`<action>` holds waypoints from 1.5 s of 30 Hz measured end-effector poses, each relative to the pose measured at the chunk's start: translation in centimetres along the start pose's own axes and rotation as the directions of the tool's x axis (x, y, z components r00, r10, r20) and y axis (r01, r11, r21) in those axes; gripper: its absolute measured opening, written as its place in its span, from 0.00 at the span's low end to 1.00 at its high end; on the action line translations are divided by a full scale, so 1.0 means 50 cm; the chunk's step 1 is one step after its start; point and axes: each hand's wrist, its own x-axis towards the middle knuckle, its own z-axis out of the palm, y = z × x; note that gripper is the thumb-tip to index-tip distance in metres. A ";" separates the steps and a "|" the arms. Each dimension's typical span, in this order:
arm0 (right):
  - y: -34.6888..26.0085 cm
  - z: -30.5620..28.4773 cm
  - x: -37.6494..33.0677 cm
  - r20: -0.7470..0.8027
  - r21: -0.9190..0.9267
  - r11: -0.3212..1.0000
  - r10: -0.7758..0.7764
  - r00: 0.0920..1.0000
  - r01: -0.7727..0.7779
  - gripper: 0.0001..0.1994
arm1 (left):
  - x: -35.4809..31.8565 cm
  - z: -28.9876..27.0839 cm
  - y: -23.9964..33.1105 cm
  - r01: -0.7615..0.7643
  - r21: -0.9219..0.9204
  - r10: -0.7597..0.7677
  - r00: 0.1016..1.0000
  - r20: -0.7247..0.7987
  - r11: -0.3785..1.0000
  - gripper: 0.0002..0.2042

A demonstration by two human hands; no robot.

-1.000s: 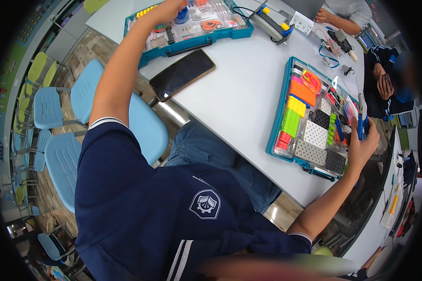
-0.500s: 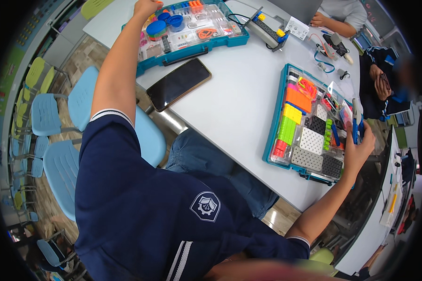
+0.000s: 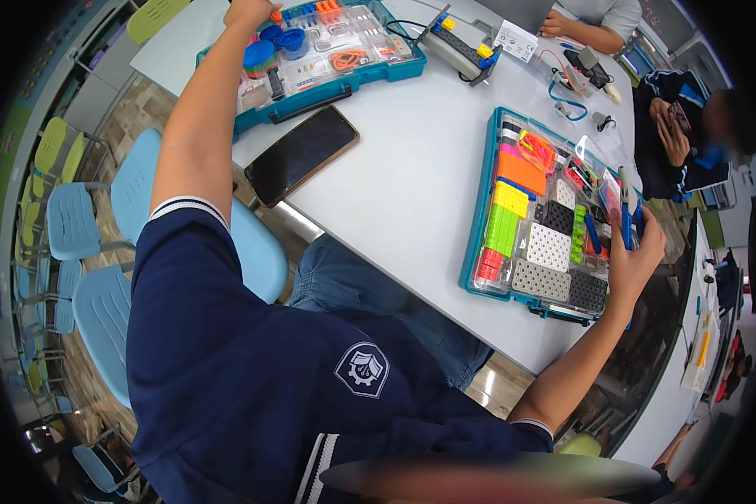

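My left hand (image 3: 250, 12) reaches over the far left corner of a teal case (image 3: 328, 92) of small parts, beside a row of orange pieces (image 3: 326, 12). The picture's upper edge cuts off most of its fingers. Blue round tubs (image 3: 291, 42) stand in that case. At the right edge of a second teal case (image 3: 476, 227), my right hand (image 3: 638, 256) has its fingers closed around a blue and grey tool (image 3: 628, 206) that looks like pliers. Colored blocks (image 3: 502, 227) and perforated grey, white and black plates (image 3: 549, 245) fill this case.
A dark phone (image 3: 302, 155) lies at the table's near left edge. Behind the cases are a grey device with yellow parts (image 3: 458, 50), a white printed sheet (image 3: 517, 40) and cables (image 3: 569, 102). Two people sit beyond the table. Blue chairs (image 3: 105, 311) stand at the left.
The whole view has shifted slightly, so the table and cases appear farther left and a little higher. Both hands stay by the same cases, the right one still holding the blue and grey tool.
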 end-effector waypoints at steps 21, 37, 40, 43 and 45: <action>-0.002 -0.001 0.000 0.021 -0.003 1.000 0.003 1.000 -0.003 0.25 | -0.004 -0.013 0.018 0.111 0.156 -0.084 0.982 -0.167 0.982 0.20; 0.007 0.009 -0.003 0.009 -0.011 1.000 0.001 1.000 -0.001 0.24 | -0.007 -0.003 -0.009 0.162 0.074 -0.153 0.981 -0.121 0.984 0.15; 0.005 0.010 -0.004 0.013 -0.015 1.000 0.005 1.000 -0.005 0.25 | -0.001 -0.004 -0.015 0.142 0.042 -0.135 0.983 -0.128 0.989 0.16; 0.004 0.011 -0.004 0.007 -0.022 1.000 -0.008 1.000 0.009 0.25 | 0.003 0.004 -0.015 0.165 0.020 -0.161 0.979 -0.125 0.986 0.16; 0.005 0.011 -0.003 0.017 -0.010 1.000 -0.001 1.000 0.001 0.25 | 0.004 0.015 -0.014 0.169 -0.002 -0.168 0.980 -0.102 0.986 0.17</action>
